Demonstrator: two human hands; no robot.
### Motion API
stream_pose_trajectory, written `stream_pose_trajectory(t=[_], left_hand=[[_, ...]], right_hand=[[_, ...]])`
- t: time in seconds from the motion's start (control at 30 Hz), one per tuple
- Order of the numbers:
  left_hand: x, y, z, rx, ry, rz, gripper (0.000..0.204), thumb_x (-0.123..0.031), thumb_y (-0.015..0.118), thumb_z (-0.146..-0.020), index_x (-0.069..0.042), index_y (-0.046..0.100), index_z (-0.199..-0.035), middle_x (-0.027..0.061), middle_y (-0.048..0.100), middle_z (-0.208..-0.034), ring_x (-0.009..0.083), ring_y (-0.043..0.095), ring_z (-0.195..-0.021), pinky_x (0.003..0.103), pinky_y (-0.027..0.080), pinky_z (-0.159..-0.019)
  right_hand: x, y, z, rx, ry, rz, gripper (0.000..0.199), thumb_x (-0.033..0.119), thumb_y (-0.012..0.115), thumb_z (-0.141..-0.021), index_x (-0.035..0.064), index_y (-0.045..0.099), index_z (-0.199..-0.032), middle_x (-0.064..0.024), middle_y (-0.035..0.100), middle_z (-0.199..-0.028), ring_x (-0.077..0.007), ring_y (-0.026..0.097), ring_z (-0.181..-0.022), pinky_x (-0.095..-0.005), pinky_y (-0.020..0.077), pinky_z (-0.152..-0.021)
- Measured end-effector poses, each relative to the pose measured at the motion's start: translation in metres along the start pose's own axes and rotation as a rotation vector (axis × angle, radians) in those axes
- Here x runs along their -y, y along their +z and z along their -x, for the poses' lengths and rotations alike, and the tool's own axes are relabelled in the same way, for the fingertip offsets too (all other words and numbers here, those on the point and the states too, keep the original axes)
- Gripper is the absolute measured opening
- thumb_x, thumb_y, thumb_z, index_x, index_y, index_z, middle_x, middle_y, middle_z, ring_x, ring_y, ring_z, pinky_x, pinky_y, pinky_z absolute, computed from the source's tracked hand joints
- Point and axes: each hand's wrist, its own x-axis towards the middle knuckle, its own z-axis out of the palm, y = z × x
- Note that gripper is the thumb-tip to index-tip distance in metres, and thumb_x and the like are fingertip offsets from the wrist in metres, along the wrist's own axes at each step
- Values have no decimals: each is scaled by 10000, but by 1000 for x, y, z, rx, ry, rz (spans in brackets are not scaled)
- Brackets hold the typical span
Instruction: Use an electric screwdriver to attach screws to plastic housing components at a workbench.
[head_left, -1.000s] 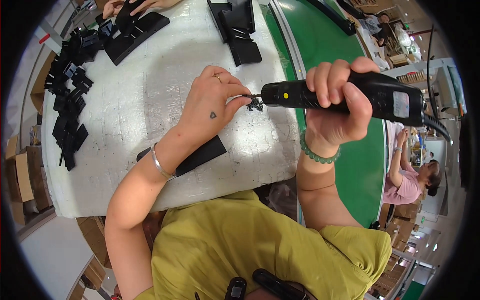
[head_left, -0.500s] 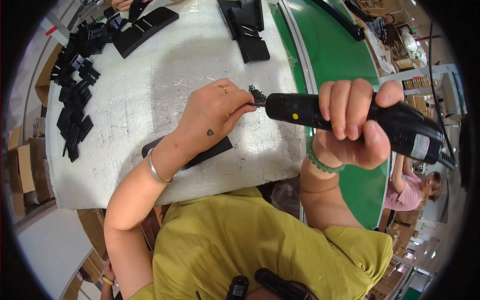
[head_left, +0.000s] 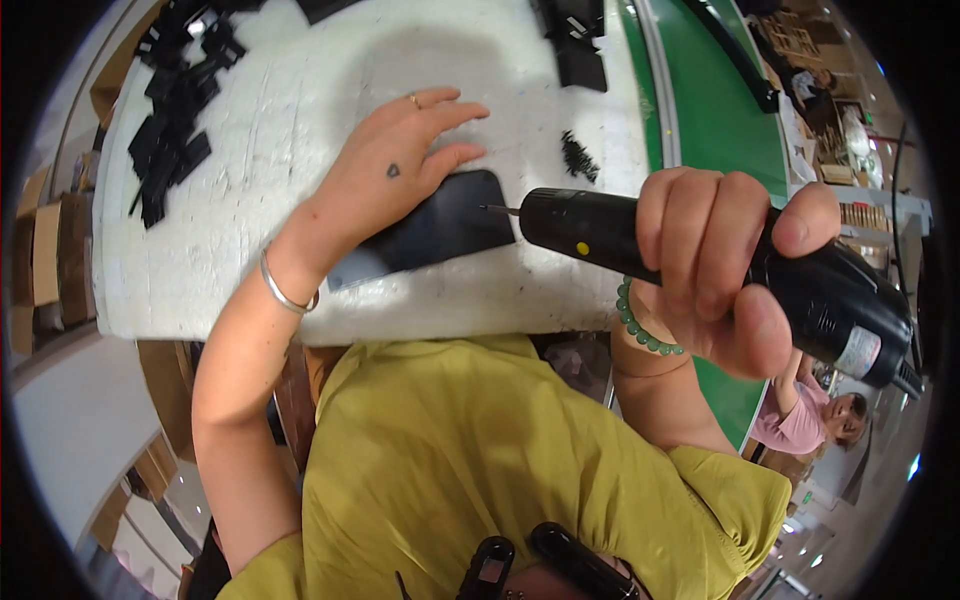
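Observation:
My right hand (head_left: pixel 715 265) grips a black electric screwdriver (head_left: pixel 590 230) with a cord at its rear end, held level and pointing left. Its thin bit ends over the right part of a flat dark panel (head_left: pixel 440 230) lying on the white work surface. Whether the tip touches the panel, I cannot tell. Above the panel's left side, my left hand (head_left: pixel 400 155) has its fingers stretched and apart, holding nothing visible; its forearm and hand cover part of the panel's upper edge. Beyond the screwdriver's nose sits a small heap of black screws (head_left: pixel 578 157).
Black plastic parts (head_left: pixel 175 110) lie piled along the left side of the white padded table (head_left: pixel 250 170). More black parts (head_left: pixel 580 50) rest at the far right. A green conveyor belt (head_left: pixel 708 120) runs along the right, with a person in pink (head_left: pixel 790 420) beyond it.
My left hand has let go near the screwdriver bit and drawn left, fingers now spread. The bit has come over the dark panel, more of which shows. The whole view has shifted.

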Motion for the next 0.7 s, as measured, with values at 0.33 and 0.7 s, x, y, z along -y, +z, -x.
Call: stream_pose_trajectory(t=[0.33, 0.7], left_hand=[[-8, -40, 51, 289, -370, 159, 411, -352, 685, -748, -20, 620, -981, 184, 630, -788, 317, 604, -779, 384, 456, -679], [-13, -40, 50, 407, -543, 211, 378, -316, 699, -732, -39, 633, -982, 154, 651, -810, 316, 619, -821, 385, 474, -721]], right_hand=[[-29, 27, 5, 302, 189, -15, 324, 86, 605, -764, 129, 376, -989, 15, 469, -602, -105, 446, -449, -244, 368, -433], [-26, 54, 3, 252, 352, 99, 296, 72, 628, -752, 118, 352, -850, -1, 449, -578, -113, 402, -449, -260, 353, -459]])
